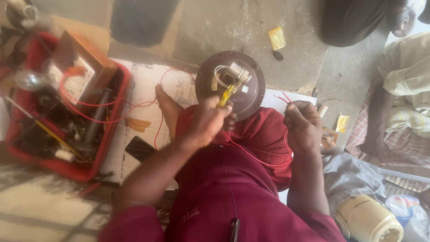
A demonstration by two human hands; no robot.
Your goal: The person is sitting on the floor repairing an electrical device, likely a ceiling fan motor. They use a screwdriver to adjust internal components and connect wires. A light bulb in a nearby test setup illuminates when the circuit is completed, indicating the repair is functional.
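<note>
A round dark brown disc-shaped fitting [251, 96] with a pale electrical part and white wires at its centre rests on my lap, over maroon clothing. My left hand [206, 121] grips a yellow-handled tool [225, 95] whose tip points into the fitting's centre. Held to the right of the fitting, my right hand [303, 124] pinches the end of a thin red wire [251, 154]. The wire loops down across my lap.
A red tray [114, 130] at left holds a wooden box, tools and red wires. Flattened white cardboard [143, 89] lies on the concrete floor. A black flat object [139, 149] lies on it. Another person's clothing [403, 80] is at right. A cream cylindrical part [367, 219] sits at lower right.
</note>
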